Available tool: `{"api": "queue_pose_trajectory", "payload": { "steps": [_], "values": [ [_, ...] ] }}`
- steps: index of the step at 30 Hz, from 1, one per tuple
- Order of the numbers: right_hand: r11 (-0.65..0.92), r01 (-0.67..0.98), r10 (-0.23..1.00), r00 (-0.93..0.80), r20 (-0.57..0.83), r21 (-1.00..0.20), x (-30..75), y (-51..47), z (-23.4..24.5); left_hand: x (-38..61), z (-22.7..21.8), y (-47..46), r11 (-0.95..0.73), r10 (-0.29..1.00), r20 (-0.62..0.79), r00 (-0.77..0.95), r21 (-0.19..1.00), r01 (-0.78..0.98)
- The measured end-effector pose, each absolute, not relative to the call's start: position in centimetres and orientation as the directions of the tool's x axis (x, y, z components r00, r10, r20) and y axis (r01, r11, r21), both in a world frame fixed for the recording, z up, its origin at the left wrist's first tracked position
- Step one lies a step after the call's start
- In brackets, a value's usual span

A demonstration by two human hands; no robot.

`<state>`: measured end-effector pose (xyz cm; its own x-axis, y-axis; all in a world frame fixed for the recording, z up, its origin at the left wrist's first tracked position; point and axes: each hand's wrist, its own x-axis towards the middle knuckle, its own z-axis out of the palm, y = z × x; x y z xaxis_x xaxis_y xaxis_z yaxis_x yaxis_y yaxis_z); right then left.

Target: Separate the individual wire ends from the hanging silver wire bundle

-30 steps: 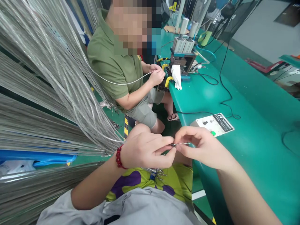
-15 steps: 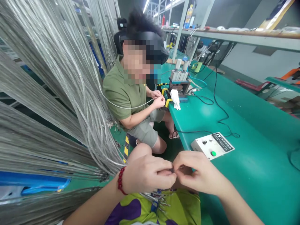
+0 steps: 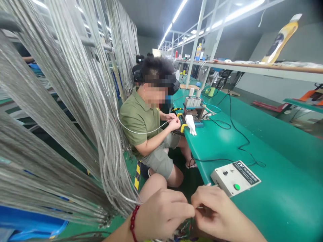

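My left hand (image 3: 166,212), with a red bead bracelet (image 3: 133,222) at the wrist, is closed in a pinch low in the view. A grey braided cable (image 3: 130,197) runs from the hanging bundle to behind this wrist; its end appears to be at the left fingertips, mostly hidden. My right hand (image 3: 214,210) is also closed, its thumb and finger pressed together against the left fingertips. What it pinches is too small and covered to name. Under both hands, loose cable ends with thin coloured wires (image 3: 185,230) lie on my lap.
Hanging braided cables (image 3: 83,84) fill the left side. A co-worker (image 3: 138,124) sits ahead, holding a cable in both hands. On the green table (image 3: 285,188) stand a control box (image 3: 236,178) with a green button, a press (image 3: 193,107) and a white glove (image 3: 191,125).
The view has tilted upward, so my hands and the table sit lower in the picture. Both hands remain pinched together at the fingertips.
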<state>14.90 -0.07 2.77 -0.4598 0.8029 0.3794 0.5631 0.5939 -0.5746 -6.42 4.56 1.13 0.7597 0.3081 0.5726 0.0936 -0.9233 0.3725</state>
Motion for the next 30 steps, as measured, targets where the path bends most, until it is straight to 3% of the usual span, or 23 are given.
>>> {"api": "queue_pose_trajectory", "payload": {
  "steps": [8, 14, 19, 26, 30],
  "values": [
    [0.506, 0.598, 0.862, -0.385, 0.331, -0.622, 14.2, -0.6, 3.7, -6.2, 1.2, 3.7, -0.727, 0.522, 0.538, 0.661, 0.687, 0.015],
    [0.505, 0.525, 0.844, -0.467, 0.264, -0.685, 15.7, -0.5, 4.1, -6.3, 2.5, 3.9, -0.615, 0.577, 0.432, 0.694, 0.788, 0.02],
    [0.424, 0.427, 0.85, -0.491, 0.189, -0.798, 17.4, -0.8, 4.9, -5.5, 3.2, 4.3, -0.544, 0.54, 0.308, 0.783, 0.838, 0.046],
    [0.027, 0.185, 0.888, -0.455, -0.061, -0.982, 17.8, -0.3, 5.3, -4.9, 3.3, 5.1, -0.641, 0.469, 0.385, 0.795, 0.767, 0.007],
    [-0.298, 0.023, 0.824, -0.5, -0.269, -0.954, 17.7, 0.3, 4.9, -4.7, 3.4, 5.1, -0.677, 0.458, 0.423, 0.782, 0.736, -0.001]
  ]
}}
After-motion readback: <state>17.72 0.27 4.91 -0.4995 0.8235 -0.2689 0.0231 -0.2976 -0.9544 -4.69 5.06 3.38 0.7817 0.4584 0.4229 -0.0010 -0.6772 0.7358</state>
